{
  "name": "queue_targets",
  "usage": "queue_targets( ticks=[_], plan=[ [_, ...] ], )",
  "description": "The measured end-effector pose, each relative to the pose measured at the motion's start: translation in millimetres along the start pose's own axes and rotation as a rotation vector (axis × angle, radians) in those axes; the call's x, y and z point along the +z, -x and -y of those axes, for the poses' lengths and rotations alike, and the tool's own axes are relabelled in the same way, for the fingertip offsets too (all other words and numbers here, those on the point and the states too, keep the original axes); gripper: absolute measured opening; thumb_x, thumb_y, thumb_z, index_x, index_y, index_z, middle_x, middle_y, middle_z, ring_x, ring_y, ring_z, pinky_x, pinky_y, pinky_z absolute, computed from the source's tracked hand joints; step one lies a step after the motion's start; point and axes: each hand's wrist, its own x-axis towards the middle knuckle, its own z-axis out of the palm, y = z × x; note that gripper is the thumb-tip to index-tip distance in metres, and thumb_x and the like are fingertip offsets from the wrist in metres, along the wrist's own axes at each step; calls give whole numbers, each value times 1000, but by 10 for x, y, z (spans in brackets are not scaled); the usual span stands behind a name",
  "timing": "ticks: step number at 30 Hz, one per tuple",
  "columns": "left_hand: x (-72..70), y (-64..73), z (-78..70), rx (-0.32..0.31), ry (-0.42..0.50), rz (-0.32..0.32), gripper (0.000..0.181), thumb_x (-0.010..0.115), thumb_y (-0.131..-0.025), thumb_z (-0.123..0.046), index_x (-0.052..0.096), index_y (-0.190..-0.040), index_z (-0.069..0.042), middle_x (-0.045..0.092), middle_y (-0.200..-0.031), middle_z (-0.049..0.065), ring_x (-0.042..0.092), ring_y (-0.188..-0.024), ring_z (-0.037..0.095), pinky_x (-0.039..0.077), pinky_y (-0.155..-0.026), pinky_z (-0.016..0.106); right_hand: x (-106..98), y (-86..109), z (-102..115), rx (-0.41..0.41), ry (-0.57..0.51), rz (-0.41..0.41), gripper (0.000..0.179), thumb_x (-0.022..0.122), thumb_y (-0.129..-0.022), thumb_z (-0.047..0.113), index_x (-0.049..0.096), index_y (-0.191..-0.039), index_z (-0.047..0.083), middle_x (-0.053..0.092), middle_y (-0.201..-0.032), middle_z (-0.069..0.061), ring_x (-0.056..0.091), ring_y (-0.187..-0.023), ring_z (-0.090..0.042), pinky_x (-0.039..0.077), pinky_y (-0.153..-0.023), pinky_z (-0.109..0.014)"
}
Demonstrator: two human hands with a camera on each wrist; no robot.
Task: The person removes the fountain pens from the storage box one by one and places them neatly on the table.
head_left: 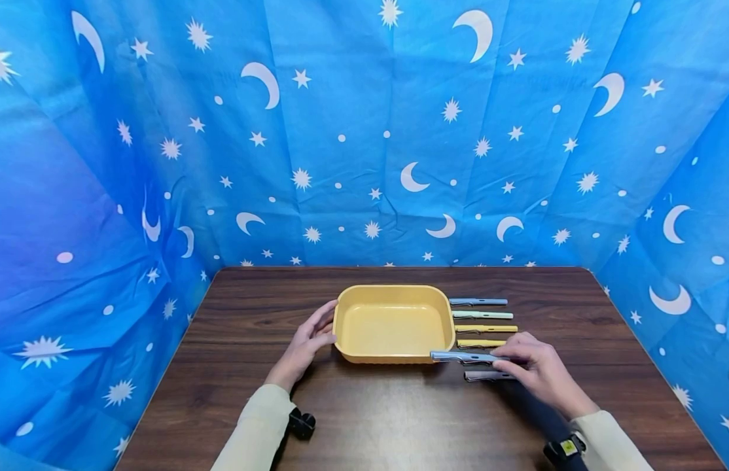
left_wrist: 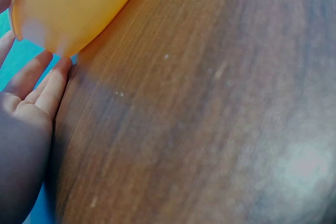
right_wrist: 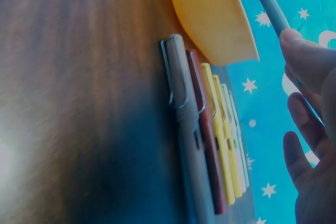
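Note:
A yellow rectangular dish (head_left: 394,324) sits on the table. My left hand (head_left: 302,347) is at its left end, with fairly straight fingers (left_wrist: 55,85) touching the outer wall in the left wrist view. My right hand (head_left: 544,369) pinches a silver-blue pen (head_left: 461,356) between thumb and fingers, raised above the table; its far end overlaps the dish's front right corner in the head view. Under and beyond it several pens lie in a row: a grey pen (right_wrist: 181,87), a dark red pen (right_wrist: 207,135) not seen in the head view, two yellow pens (head_left: 488,328), a mint pen (head_left: 485,315) and a blue pen (head_left: 479,302).
The dark wood table (head_left: 252,294) ends at a blue cloth (head_left: 341,163) with white moons and stars, which hangs behind and at both sides. A black wrist strap with a device (head_left: 565,448) is on the right arm, and another black device (head_left: 302,424) on the left.

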Motion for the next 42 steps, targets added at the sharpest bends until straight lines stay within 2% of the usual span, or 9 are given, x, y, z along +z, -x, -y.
queue_targets(
  ticks=[4,12,22,27,31,36,42],
  plan=[
    [-2,2,-8,2,4,-2,72,65,-99,-7,37,-164,-19,37,-167,17,41,-151,37,48,-107,22,-28,102,-32,-24,22,-7,30,85,-81,-2,83,-101,21,67,-94,14,57,-85,-4,46,-71,-17],
    [3,2,11,-9,-15,-16,71,65,-99,-8,38,-164,-20,36,-168,15,41,-151,34,47,-108,21,-71,261,-47,-65,32,-5,34,87,-78,-5,82,-99,21,72,-91,13,60,-90,-5,47,-80,-10],
    [5,10,-4,-5,-15,-14,71,63,-100,-7,37,-164,-19,36,-168,16,42,-151,36,47,-112,30,-106,418,-153,-116,80,-13,37,89,-72,-7,82,-97,20,72,-94,16,60,-92,-3,46,-80,-10],
    [7,9,12,-3,-14,-20,70,63,-100,-6,38,-164,-19,37,-167,16,42,-151,36,47,-111,28,-112,494,-191,-128,118,-16,39,91,-69,-6,83,-96,21,71,-94,18,60,-92,-2,46,-82,-9],
    [15,21,23,-7,-8,-20,70,64,-100,-6,38,-164,-18,37,-167,17,42,-150,37,48,-108,23,-112,545,-214,-164,139,-16,42,92,-67,-5,82,-96,24,70,-93,18,60,-92,-2,46,-82,-10],
    [18,29,20,-12,1,-19,71,63,-99,-5,38,-163,-19,38,-167,16,42,-150,36,48,-109,25,-110,591,-241,-193,156,-17,45,92,-66,-5,81,-96,27,70,-94,18,59,-92,-3,46,-82,-11],
    [6,11,8,2,1,-16,70,63,-99,-5,38,-163,-20,38,-167,16,43,-150,36,48,-109,24,-119,568,-286,-215,214,8,40,93,-67,0,81,-94,27,70,-95,21,59,-94,-2,46,-83,-16]
  ],
)
